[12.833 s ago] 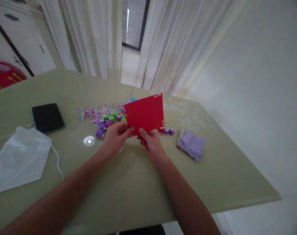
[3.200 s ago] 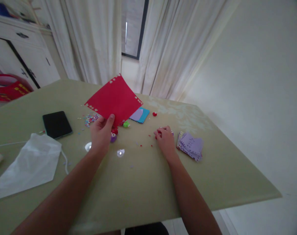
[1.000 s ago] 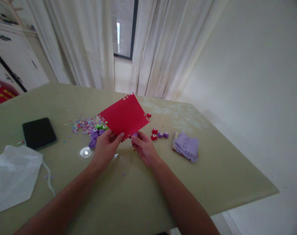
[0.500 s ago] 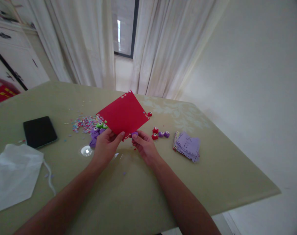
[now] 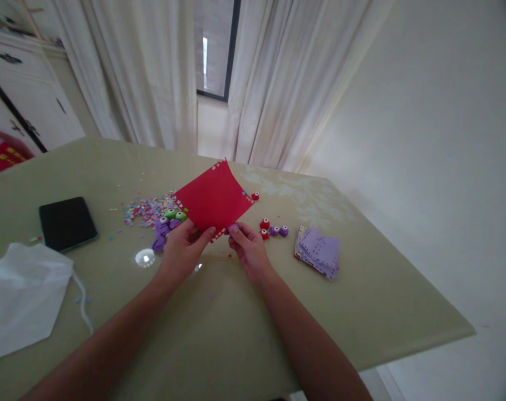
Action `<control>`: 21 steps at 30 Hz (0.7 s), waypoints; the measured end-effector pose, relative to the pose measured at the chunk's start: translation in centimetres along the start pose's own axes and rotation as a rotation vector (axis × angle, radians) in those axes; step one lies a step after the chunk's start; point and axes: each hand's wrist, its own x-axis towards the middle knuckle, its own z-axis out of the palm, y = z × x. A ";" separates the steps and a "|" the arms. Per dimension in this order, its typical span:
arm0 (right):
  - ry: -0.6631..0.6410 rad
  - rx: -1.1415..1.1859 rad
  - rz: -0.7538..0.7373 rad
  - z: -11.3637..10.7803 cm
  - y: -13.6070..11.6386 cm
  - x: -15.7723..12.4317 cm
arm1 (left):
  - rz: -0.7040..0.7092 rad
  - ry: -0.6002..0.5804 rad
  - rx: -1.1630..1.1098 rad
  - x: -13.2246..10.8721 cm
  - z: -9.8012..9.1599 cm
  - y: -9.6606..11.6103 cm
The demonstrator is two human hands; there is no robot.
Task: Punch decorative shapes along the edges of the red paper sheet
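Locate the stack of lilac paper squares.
In the head view, the stack of lilac paper squares lies on the table, right of the right hand, beside the small purple punches.

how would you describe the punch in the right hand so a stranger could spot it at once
On the pale green table, find the red sheet that the left hand holds up at the middle. At its near edge the right hand pinches a small purple punch. Unlike the loose punches lying just to its right, it alone is held in fingers against the paper.
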 end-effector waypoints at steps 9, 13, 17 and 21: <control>0.006 -0.055 -0.026 0.0 0.4 0.1 | -0.061 -0.012 -0.051 -0.1 0.0 0.1; -0.043 -0.114 -0.014 0.0 0.5 0.0 | -0.076 -0.015 -0.033 0.0 -0.1 -0.2; -0.019 -0.036 0.029 0.0 0.3 0.1 | -0.083 -0.035 -0.010 0.1 -0.2 -0.4; 0.007 0.010 0.035 0.0 0.1 0.1 | -0.090 -0.066 -0.021 0.0 -0.2 -0.3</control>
